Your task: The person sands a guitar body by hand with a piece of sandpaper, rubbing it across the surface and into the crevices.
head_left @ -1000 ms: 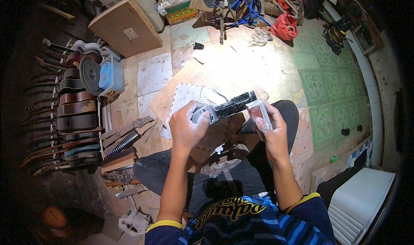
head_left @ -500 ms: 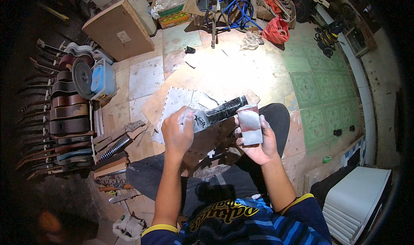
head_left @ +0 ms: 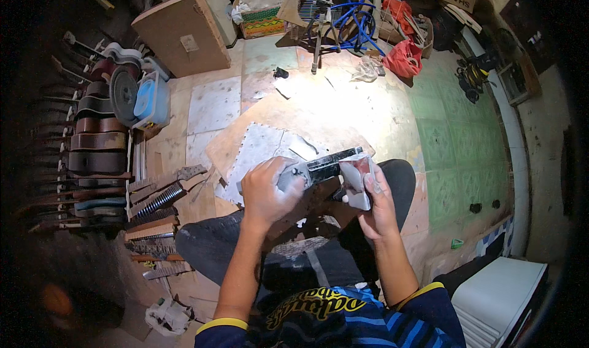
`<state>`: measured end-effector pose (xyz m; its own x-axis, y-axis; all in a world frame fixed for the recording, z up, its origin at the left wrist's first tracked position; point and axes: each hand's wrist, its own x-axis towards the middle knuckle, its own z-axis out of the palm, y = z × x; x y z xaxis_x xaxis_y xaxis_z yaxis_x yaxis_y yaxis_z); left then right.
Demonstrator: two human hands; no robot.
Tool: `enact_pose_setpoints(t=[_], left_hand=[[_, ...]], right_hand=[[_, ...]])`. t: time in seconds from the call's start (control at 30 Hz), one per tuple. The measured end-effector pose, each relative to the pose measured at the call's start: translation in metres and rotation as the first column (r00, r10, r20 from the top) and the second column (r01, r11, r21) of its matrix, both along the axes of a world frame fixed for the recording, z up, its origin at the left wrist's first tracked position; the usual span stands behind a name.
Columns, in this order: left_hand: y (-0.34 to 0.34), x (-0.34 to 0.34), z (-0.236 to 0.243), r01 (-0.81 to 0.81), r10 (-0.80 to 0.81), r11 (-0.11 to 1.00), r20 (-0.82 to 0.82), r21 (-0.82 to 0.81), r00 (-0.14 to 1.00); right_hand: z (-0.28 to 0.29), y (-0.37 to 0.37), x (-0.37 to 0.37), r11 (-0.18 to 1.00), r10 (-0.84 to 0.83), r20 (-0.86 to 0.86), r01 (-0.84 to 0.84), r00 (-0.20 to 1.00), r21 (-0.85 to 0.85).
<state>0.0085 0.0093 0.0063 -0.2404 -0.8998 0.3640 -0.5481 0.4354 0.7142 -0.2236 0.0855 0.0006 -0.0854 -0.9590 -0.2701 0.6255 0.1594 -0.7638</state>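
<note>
My left hand (head_left: 268,191) grips the wide, dust-greyed end of a black bar (head_left: 334,164), which looks like a small instrument neck though its kind is not certain. The bar points right and slightly away from me, above my crossed legs. In my right hand (head_left: 377,204) is a folded, dust-covered piece that looks like sandpaper (head_left: 356,185), reddish at the top and pale grey below. It stands tilted right by the bar's far end; whether they touch I cannot tell. White dust coats the fingers of both hands. Beneath lies a pale perforated sheet (head_left: 254,145) on a brown board (head_left: 224,142).
Several guitar bodies (head_left: 95,142) stand in a rack at the left, beside a clear plastic bin (head_left: 161,103). Saws and necks (head_left: 159,204) lie near my left knee. A metal stand (head_left: 319,38), blue hose (head_left: 362,35) and red bag (head_left: 404,58) are at the back. A white cabinet (head_left: 500,293) is at near right.
My left hand has turned, its thumb now showing along the bar's wide end. The sandpaper in my right hand has tilted from nearly flat-facing to a slant. The whole view has shifted slightly.
</note>
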Motion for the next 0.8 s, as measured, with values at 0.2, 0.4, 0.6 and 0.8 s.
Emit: enact_pose_setpoints(t=[0.2, 0.4, 0.6, 0.8], left_hand=[[0.011, -0.005, 0.001, -0.017, 0.019, 0.998, 0.033, -0.06, 0.999], [0.012, -0.001, -0.01, -0.023, 0.022, 0.999, -0.016, -0.047, 1.0], [0.015, 0.001, -0.004, 0.009, -0.01, 0.999, -0.033, -0.042, 0.999], [0.013, 0.001, -0.013, -0.013, 0.013, 1.0, -0.025, -0.01, 1.0]], right_hand=[[0.032, -0.014, 0.02, 0.984, -0.087, -0.637, -0.033, 0.766, -0.174], [0.06, -0.011, 0.051, 0.762, -0.369, -0.924, -0.536, 0.104, -0.364], [0.058, -0.014, 0.05, 0.728, -0.364, -0.928, -0.598, 0.08, -0.337], [0.05, -0.036, 0.046, 0.797, -0.35, -0.937, -0.519, 0.019, -0.308]])
